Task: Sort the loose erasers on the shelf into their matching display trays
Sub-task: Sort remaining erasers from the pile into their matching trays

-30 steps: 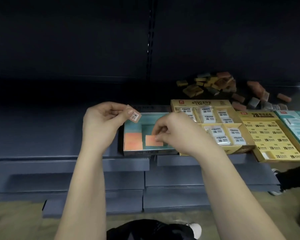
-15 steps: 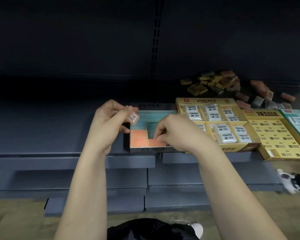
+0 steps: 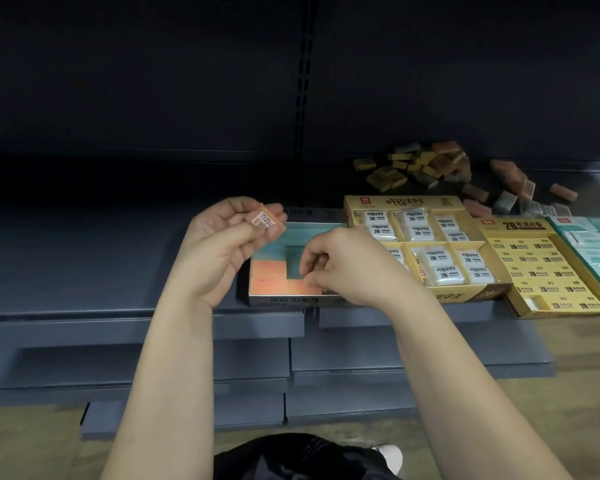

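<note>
- Orange barcoded eraser [image 3: 265, 220] is pinched between the thumb and fingers of the left hand [image 3: 219, 247], above the left rim of the teal tray [image 3: 281, 301].
- Curled fingertips of the right hand [image 3: 350, 268] pinch a flat orange eraser [image 3: 284, 287] lying at that tray's front.

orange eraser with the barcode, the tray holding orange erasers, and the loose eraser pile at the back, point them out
orange eraser [image 3: 264, 220]: head view, on its barcode label
display tray [image 3: 284, 301]: head view, on its front wall
loose eraser pile [image 3: 428, 165]: head view, on the middle of the heap
</note>
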A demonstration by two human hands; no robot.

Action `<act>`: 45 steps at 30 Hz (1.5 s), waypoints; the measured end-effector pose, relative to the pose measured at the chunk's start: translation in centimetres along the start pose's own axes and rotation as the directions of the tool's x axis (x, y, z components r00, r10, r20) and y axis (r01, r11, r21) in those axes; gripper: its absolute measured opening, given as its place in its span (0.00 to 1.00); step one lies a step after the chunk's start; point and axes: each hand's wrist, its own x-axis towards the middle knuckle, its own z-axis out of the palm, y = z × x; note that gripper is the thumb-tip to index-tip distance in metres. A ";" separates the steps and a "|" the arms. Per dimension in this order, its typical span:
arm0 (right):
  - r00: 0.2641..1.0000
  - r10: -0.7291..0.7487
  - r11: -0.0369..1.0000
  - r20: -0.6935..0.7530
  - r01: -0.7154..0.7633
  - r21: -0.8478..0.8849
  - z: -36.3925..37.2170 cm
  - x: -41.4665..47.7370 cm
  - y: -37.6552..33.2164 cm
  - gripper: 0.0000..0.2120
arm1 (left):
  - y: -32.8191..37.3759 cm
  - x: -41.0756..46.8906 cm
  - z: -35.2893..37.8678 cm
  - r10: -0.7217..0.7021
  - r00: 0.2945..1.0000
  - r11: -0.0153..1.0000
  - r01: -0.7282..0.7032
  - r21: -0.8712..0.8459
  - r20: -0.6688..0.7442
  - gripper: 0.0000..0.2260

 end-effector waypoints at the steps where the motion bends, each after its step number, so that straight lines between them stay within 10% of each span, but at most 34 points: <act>1: 1.000 -0.001 1.000 0.001 0.001 0.002 0.0 0.0 0.0 0.05 | 0.0 0.1 0.0 -0.007 1.000 1.000 0.007 -0.003 0.004 0.10; 7: 1.000 -0.017 1.000 -0.003 0.017 0.005 0.1 0.1 0.2 0.06 | -0.1 0.0 -0.2 -0.022 0.999 0.996 0.019 0.084 0.034 0.19; 14: 0.999 -0.035 0.998 -0.007 0.036 0.057 0.3 -0.1 0.6 0.05 | 0.0 -0.2 0.1 0.032 0.996 0.994 -0.024 0.108 -0.077 0.05; 23: 0.955 -0.024 0.970 -0.295 0.094 0.225 -0.5 -0.4 1.8 0.03 | -0.2 -0.2 0.0 0.028 0.998 0.989 -0.019 0.148 -0.060 0.10; 45: 0.858 0.061 0.998 -0.510 -0.047 0.040 -0.8 0.1 5.1 0.07 | -0.5 -0.2 0.7 0.057 0.997 0.990 -0.050 0.130 -0.049 0.08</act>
